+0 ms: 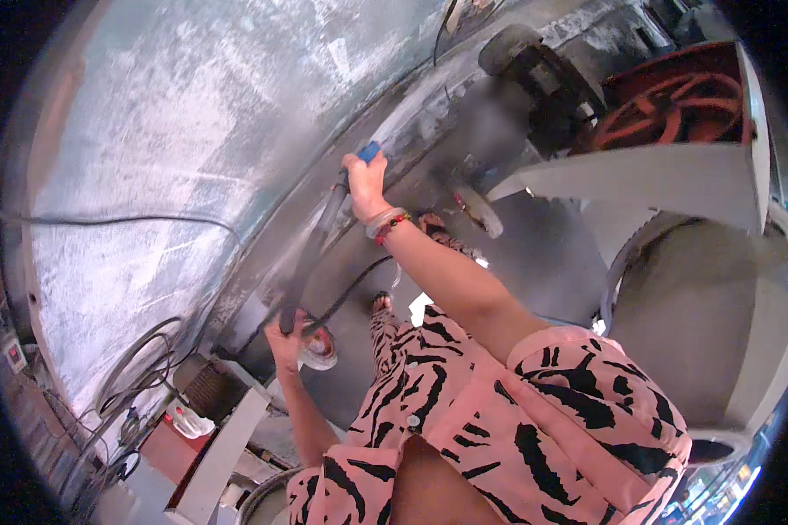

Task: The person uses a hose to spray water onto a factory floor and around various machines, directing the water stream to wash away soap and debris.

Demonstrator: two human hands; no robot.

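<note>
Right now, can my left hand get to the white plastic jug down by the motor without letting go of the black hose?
Probably not. The left hand is shut around the lower end of the black hose, and the white jug sits lower and further left, beside the motor. Nothing blocks the way, but it looks beyond easy reach.

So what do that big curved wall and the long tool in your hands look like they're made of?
The curved wall looks like sheet metal, dull grey with whitish scuffs and patchy sheen; possibly coated, hard to tell. The long tool held by the left hand and right hand seems a dark matte shaft, perhaps rubber-sleeved, with a blue, plastic-looking end.
</note>
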